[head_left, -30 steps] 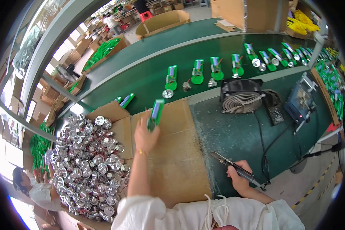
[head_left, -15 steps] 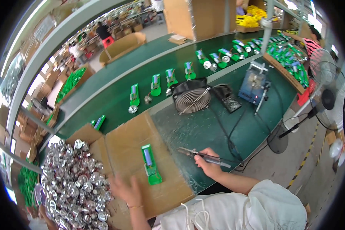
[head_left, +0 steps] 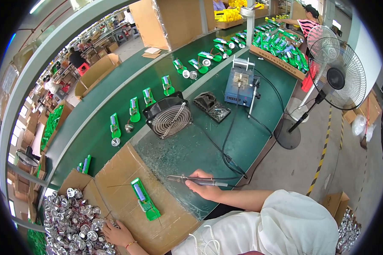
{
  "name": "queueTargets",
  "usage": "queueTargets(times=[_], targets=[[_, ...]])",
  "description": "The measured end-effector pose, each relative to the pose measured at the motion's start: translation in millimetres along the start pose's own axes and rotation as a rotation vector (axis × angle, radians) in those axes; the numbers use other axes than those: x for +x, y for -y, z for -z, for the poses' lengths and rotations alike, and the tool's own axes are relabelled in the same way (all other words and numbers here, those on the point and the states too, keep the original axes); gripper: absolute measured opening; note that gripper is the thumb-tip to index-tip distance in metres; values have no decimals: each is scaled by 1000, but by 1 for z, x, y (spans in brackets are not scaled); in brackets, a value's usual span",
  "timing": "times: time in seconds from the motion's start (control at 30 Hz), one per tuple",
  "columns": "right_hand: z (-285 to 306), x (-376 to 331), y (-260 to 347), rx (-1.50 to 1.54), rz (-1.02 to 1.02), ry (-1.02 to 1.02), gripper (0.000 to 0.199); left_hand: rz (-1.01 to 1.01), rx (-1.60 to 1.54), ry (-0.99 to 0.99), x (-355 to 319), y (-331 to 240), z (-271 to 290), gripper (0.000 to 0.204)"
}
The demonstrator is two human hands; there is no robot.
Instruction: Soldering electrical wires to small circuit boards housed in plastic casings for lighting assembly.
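Observation:
At the right edge of a heap of silver reflector cups (head_left: 78, 225), my left hand (head_left: 117, 234) touches the cups with its fingers apart; no cup shows lifted. My right hand (head_left: 203, 187) grips a soldering iron (head_left: 215, 183) over the dark green bench, its metal tip pointing left. Between my hands a green plastic lamp housing (head_left: 150, 209) lies on a flattened cardboard sheet (head_left: 123, 187). A blue-violet cylindrical cell (head_left: 139, 192) sits in the housing, and thin wires stick out from it.
Beyond the cardboard, a conveyor (head_left: 102, 170) carries several green housings, some with reflectors. A round-grilled fan (head_left: 171, 121), a black tray (head_left: 212, 106) and a blue soldering station (head_left: 239, 89) with cables stand on the bench. Far right are a box of housings (head_left: 281, 51) and a pedestal fan (head_left: 336, 78).
My left hand has moved from beside the green housing down to the reflector heap. My right hand still holds the soldering iron. The whole view has shifted as my head turned.

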State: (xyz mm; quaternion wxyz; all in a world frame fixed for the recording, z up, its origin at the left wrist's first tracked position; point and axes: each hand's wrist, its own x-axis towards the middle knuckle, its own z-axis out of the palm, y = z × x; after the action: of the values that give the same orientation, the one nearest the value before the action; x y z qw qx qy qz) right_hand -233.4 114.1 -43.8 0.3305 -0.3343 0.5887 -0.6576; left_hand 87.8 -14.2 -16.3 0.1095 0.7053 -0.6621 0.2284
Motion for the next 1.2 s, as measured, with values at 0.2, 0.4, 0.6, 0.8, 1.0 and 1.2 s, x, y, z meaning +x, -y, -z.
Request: queueTargets(times=[0.2, 0.4, 0.6, 0.8, 1.0, 1.2], targets=[[3, -3, 1, -75, 34, -4, 21, -27, 53, -44, 3, 8, -11, 31], [5, -5, 9, -91, 39, 9, 21, 6, 56, -61, 10, 14, -13, 23], [4, -3, -10, 8, -14, -17, 20, -183, -147, -61, 16, 0, -10, 11], [1, -3, 5, 96, -7, 11, 17, -333, -349, -35, 0, -21, 4, 24], [3, -3, 7, 51, 6, 38, 17, -186, -292, 13, 8, -27, 8, 27], [2, -4, 9, 15, -2, 32, 17, -331, -247, 86, 23, -36, 5, 10]])
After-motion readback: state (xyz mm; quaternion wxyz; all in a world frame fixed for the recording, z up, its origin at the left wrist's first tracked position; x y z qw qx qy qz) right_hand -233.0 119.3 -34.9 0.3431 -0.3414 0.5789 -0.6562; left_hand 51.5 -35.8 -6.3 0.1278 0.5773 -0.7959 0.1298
